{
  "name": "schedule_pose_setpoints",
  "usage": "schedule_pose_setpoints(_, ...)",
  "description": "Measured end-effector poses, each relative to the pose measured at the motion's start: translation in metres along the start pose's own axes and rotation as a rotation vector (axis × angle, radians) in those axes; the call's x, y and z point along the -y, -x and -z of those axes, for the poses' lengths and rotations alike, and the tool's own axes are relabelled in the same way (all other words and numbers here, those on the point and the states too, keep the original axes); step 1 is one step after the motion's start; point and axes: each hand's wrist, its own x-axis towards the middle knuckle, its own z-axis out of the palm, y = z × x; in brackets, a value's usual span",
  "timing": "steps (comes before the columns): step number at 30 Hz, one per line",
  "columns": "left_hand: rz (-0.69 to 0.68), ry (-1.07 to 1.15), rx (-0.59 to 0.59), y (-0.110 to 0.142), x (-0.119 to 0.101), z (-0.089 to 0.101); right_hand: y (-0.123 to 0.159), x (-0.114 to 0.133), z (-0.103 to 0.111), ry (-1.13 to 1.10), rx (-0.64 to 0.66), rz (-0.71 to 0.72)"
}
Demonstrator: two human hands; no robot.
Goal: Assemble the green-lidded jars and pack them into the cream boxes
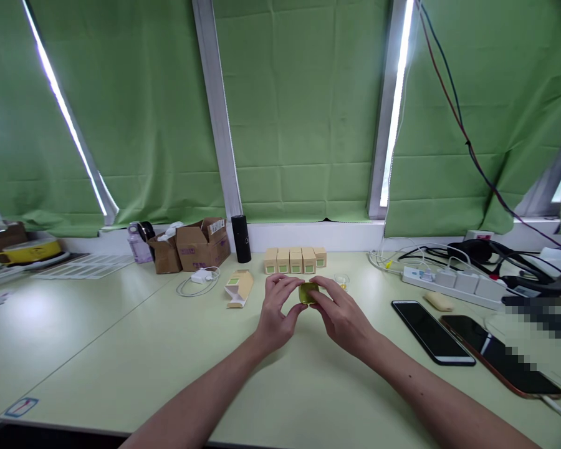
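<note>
A small olive-green block with rounded corners (308, 293) is held up above the table between both hands. My left hand (278, 312) grips its left side with fingers and thumb. From the other side my right hand (341, 312) pinches it, fingers bent over its face. What the block is made of I cannot make out. Left of my left hand lies an opened cardboard box with a green label (239, 289). Behind the hands stand several small kraft boxes (295, 260) in a row. A small clear dish (341, 280) sits just behind my right hand.
On the right are two phones (432, 332), a power strip (453, 285) and tangled cables. A charger with a white cable (202, 277), open cardboard cartons (203, 244) and a black cylinder (240, 239) stand at the back left. Green blinds (303, 112) cover the windows.
</note>
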Motion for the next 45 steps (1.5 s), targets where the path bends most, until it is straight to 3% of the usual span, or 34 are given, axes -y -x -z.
schedule_pose_setpoints(27, 0.034, 0.04, 0.001, 0.0002, 0.0026, -0.0018, 0.0013, -0.0036, -0.0012, -0.106, 0.024, -0.048)
schedule_pose_setpoints(39, 0.319, 0.189, -0.047, -0.0014, 0.0026, -0.004, 0.0032, -0.0002, -0.003, -0.359, -0.014, -0.335)
schedule_pose_setpoints(45, 0.491, 0.257, -0.051, -0.0049, 0.005, -0.0043, 0.0011, 0.0024, -0.0019, -0.423, 0.021, -0.332)
